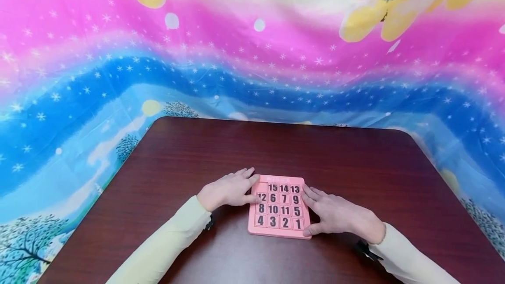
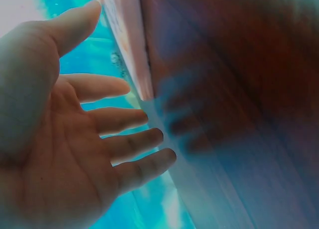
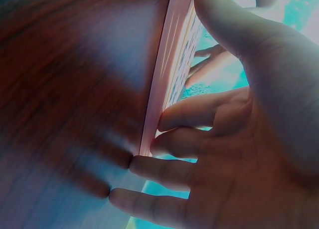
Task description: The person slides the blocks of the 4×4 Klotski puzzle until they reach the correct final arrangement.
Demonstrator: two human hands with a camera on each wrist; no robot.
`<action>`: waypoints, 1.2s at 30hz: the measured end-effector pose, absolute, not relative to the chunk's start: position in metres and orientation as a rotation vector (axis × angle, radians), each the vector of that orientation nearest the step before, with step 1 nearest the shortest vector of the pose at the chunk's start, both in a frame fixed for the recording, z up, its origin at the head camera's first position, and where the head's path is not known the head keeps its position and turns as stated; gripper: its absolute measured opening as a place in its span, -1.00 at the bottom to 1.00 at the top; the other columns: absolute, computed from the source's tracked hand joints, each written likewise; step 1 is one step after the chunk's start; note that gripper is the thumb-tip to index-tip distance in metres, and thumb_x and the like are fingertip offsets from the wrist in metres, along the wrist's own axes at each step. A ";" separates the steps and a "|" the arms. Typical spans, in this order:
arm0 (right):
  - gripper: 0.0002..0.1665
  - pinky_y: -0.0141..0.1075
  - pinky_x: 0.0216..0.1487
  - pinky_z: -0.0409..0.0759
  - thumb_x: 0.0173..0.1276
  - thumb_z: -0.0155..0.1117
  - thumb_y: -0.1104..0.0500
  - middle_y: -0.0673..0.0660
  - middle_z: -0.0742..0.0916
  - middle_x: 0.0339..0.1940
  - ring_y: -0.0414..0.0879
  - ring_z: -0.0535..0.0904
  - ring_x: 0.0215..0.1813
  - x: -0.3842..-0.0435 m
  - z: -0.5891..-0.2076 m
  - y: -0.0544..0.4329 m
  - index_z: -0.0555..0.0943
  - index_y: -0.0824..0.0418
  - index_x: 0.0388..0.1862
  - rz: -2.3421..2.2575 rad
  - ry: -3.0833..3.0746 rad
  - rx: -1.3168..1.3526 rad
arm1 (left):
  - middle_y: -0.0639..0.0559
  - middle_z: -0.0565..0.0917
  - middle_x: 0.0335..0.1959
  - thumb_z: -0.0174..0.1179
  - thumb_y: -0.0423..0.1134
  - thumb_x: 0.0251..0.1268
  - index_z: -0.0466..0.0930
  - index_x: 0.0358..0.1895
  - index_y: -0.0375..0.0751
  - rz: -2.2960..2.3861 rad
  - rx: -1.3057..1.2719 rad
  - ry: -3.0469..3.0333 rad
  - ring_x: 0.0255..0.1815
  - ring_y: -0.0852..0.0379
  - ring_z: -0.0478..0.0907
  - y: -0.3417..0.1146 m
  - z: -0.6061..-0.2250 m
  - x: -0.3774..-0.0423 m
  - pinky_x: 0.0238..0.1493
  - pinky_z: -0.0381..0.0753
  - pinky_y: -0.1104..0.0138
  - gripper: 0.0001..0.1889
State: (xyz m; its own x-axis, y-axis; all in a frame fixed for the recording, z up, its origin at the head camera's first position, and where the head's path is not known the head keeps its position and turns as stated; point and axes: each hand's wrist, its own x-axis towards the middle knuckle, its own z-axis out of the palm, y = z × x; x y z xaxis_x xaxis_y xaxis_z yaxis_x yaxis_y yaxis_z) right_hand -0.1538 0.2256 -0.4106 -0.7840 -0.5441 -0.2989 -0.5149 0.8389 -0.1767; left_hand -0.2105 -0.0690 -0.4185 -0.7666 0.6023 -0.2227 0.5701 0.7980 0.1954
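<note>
A pink number slide puzzle [image 1: 279, 228] lies flat on the table, its black-numbered tiles facing up. The top row shows a gap at the left, then 15, 14 and 13; the bottom row reads 4, 3, 2, 1. My left hand [image 1: 227, 190] is at the puzzle's upper left, its thumb by the 12 tile and index fingertip at the gap. In the left wrist view its fingers are spread and straight. My right hand [image 1: 341, 216] touches the right side, thumb at the near corner, fingers higher up. Fingertips [image 3: 162, 120] meet the puzzle's side in the right wrist view.
The dark reddish-brown table [image 1: 197, 152] has rounded far corners. Behind and beside it hangs a colourful cloth [image 1: 236, 65] with snowflakes and cartoon figures. Pale sleeves [image 1: 169, 236] cover both forearms, and a black strap [image 1: 368, 250] shows at the right wrist.
</note>
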 end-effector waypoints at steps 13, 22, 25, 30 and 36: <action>0.23 0.15 0.27 0.43 0.11 0.35 -0.42 0.31 0.18 0.59 0.23 0.17 0.55 -0.152 -0.411 0.228 0.19 0.32 0.52 -0.141 2.682 -0.775 | -0.16 0.16 0.56 0.17 0.35 0.21 0.19 0.51 -0.18 0.123 0.800 2.688 0.58 -0.10 0.09 -0.056 -0.416 -0.225 0.51 0.16 0.07 -0.06; 0.23 0.15 0.31 0.40 0.10 0.35 -0.42 0.28 0.18 0.59 0.22 0.15 0.57 -0.153 -0.411 0.227 0.20 0.29 0.52 -0.128 2.672 -0.775 | -0.18 0.34 0.47 0.22 0.29 0.20 0.34 0.42 -0.25 0.082 0.786 2.706 0.51 -0.10 0.25 -0.051 -0.413 -0.220 0.47 0.26 0.14 -0.14; 0.23 0.16 0.30 0.40 0.10 0.35 -0.42 0.29 0.18 0.59 0.23 0.16 0.56 -0.153 -0.411 0.227 0.21 0.30 0.52 -0.125 2.674 -0.777 | -0.16 0.45 0.39 0.24 0.27 0.20 0.56 0.16 -0.23 0.071 0.813 2.724 0.42 -0.07 0.38 -0.050 -0.412 -0.221 0.40 0.35 0.16 -0.32; 0.23 0.16 0.30 0.41 0.09 0.36 -0.41 0.29 0.18 0.59 0.24 0.16 0.56 -0.154 -0.410 0.226 0.21 0.30 0.52 -0.126 2.678 -0.775 | -0.12 0.59 0.23 0.24 0.22 0.23 0.58 -0.26 -0.08 0.069 0.849 2.746 0.22 -0.01 0.53 -0.050 -0.411 -0.223 0.25 0.48 0.19 -0.59; 0.23 0.16 0.29 0.41 0.09 0.37 -0.41 0.30 0.18 0.59 0.24 0.16 0.56 -0.153 -0.410 0.226 0.21 0.31 0.52 -0.121 2.673 -0.764 | -0.06 0.66 0.03 0.24 0.21 0.24 0.52 -0.45 -0.03 0.092 0.857 2.745 0.03 0.03 0.57 -0.050 -0.413 -0.223 0.08 0.54 0.21 -0.61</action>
